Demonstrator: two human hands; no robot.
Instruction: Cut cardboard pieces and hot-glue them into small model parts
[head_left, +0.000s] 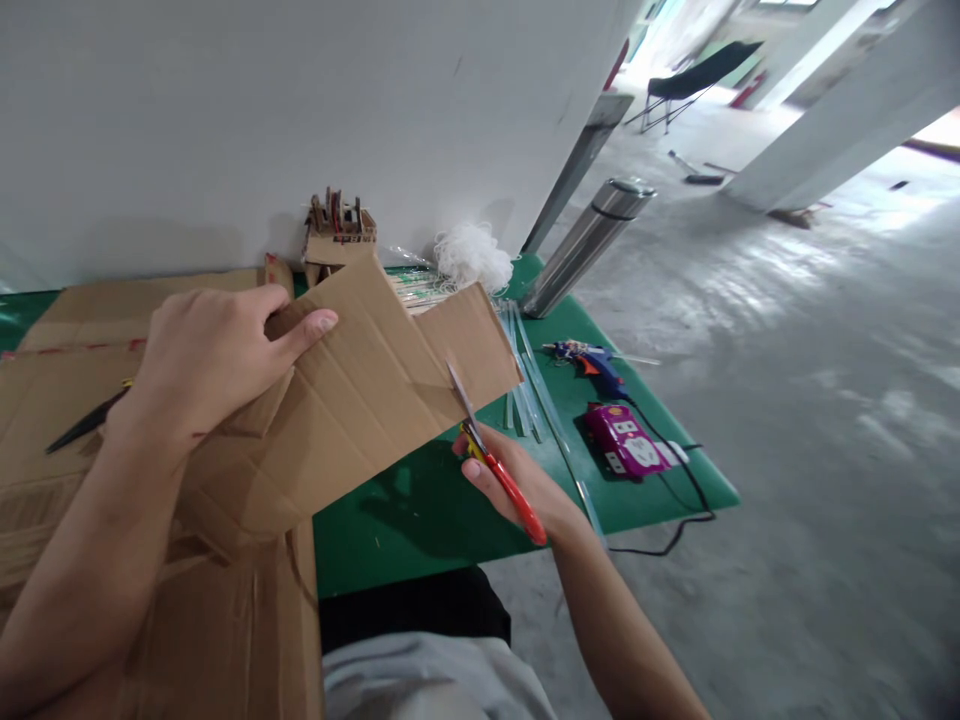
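My left hand [217,355] grips a brown piece of cardboard [352,380] by its upper left part, thumb on top. The piece is tilted above the table, and a cut runs between its main body and the flap at its right end. My right hand [510,475] is closed round red-handled scissors [506,480]. Their blade lies against the cardboard's lower right edge, near the cut. The lower blade is hidden behind the cardboard. More flat cardboard [232,620] lies beneath my left arm, with a black pointed tool [86,420] on it beside my wrist.
On the green table [390,530] are clear glue sticks [529,390], a blue glue gun [592,365], a purple power strip [622,440] with a black cord, a steel flask [589,245], a white bundle of bands [472,258] and a small cardboard holder [339,228] against the wall.
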